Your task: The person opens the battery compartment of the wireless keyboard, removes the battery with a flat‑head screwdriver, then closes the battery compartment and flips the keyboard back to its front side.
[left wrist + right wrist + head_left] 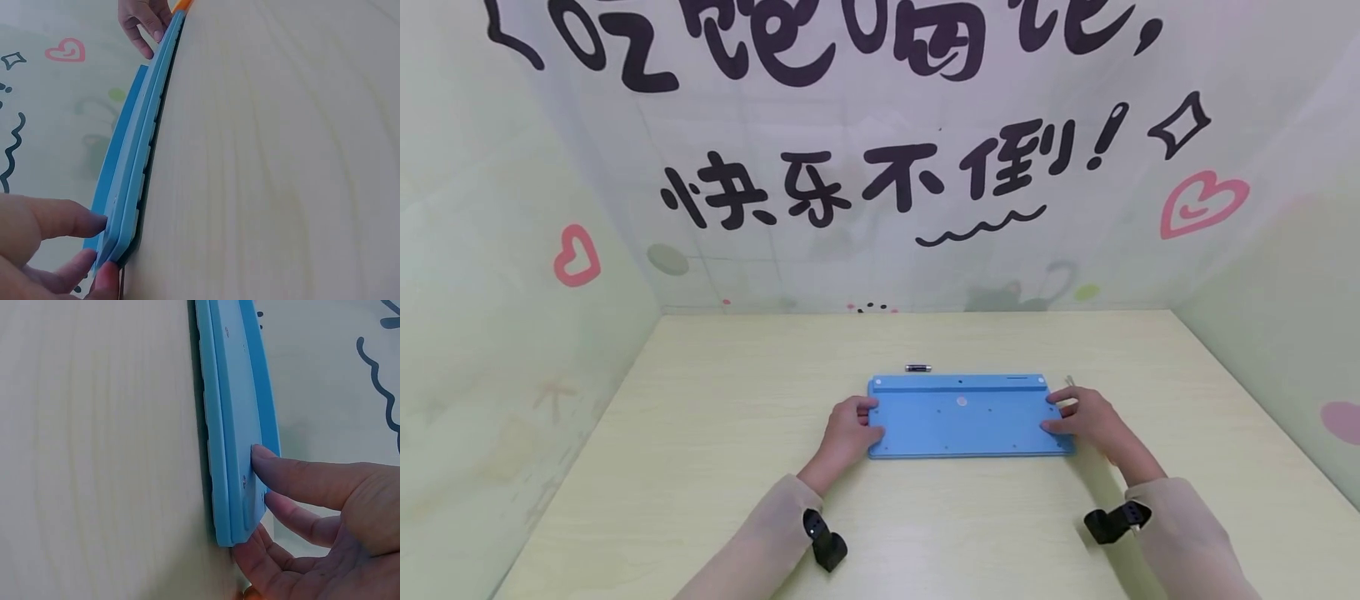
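A blue keyboard is turned underside up over the table, its keys facing down. My left hand holds its left end, thumb on the underside and fingertips around the edge. At the other end my right hand grips the keyboard the same way, thumb on top. In the right wrist view, the thumb presses near a screw hole and some fingers reach below the corner. Whether the keyboard touches the tabletop all along cannot be told.
A small dark battery lies on the pale wooden table behind the keyboard. An orange item, mostly hidden, is by the right hand. A printed sheet forms the back wall.
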A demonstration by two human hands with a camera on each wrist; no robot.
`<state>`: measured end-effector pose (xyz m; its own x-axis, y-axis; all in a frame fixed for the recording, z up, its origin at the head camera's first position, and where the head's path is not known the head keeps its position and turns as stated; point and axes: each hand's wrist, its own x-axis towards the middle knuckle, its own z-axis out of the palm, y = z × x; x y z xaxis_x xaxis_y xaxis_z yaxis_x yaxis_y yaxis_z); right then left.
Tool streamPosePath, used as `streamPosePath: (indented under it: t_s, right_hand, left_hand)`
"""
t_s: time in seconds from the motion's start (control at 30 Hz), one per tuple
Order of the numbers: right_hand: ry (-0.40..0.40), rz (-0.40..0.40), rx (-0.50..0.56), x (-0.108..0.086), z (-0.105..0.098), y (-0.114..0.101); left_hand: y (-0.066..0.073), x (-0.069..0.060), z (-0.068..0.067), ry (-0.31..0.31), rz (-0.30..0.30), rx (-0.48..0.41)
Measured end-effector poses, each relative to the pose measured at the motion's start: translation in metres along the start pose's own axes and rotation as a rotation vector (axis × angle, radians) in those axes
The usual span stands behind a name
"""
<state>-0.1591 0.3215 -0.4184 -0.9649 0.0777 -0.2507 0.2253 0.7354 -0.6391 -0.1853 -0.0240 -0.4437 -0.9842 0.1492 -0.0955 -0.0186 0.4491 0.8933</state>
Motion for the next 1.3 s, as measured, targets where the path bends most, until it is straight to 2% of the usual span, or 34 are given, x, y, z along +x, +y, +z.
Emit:
streamPosePath:
  t_s: [0.37, 0.73, 0.97, 1.3]
  right_hand:
    - [-0.008, 0.027, 0.082, 0.0017, 0.0004, 0.0016]
    - [0.011, 0.028, 0.090, 0.0025, -0.0006, 0.0005]
    - [0.021, -0.002, 0.123, -0.0012, -0.0034, -0.0010]
    - [0.045, -0.048, 0.108, -0.0049, -0.0094, -0.0060]
  left_hand:
    - [0.0026, 0.0001, 0.0003, 0.029, -0.046, -0.073]
    - [0.0048, 0.0009, -0.0007, 0.026, -0.066, -0.097]
    - [0.0013, 0.0022, -0.0012, 0.026, -0.079, -0.102]
    - [-0.0015, 0.0029, -0.0081, 0.028, -0.056, -0.182]
